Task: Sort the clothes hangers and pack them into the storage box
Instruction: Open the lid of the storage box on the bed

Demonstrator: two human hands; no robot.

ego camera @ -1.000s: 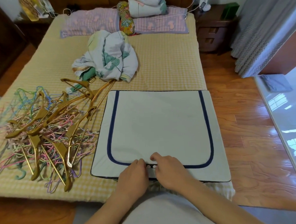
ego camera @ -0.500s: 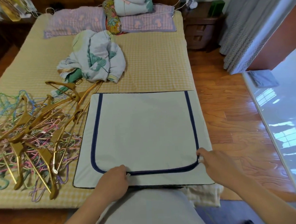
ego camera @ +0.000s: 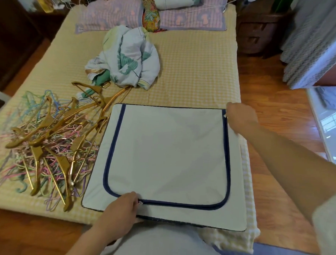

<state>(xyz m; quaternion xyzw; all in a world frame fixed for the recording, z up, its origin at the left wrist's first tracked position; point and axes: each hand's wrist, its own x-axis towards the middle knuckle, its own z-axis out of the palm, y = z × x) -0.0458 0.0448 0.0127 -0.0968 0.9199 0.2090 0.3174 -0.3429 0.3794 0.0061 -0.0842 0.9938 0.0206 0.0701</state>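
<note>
A white fabric storage box (ego camera: 164, 152) with a dark blue zip line lies flat on the bed's near right part. My left hand (ego camera: 120, 207) pinches a zip pull at the front edge, left of centre. At the far right corner of the zip, my right hand (ego camera: 239, 117) pinches the other pull. A tangled heap of hangers (ego camera: 47, 139) lies left of the box: gold hangers on top of thin pastel wire ones.
A crumpled quilt (ego camera: 126, 58) lies on the yellow checked bed (ego camera: 195, 69) behind the box. Pillows (ego camera: 193, 17) line the headboard. A dark nightstand (ego camera: 259, 32) and grey curtain (ego camera: 312, 36) stand at right over a wooden floor (ego camera: 276, 96).
My right hand has drawn its zip pull from the front centre, round the near right corner and up the right side to the far corner. My left hand stays at the front edge.
</note>
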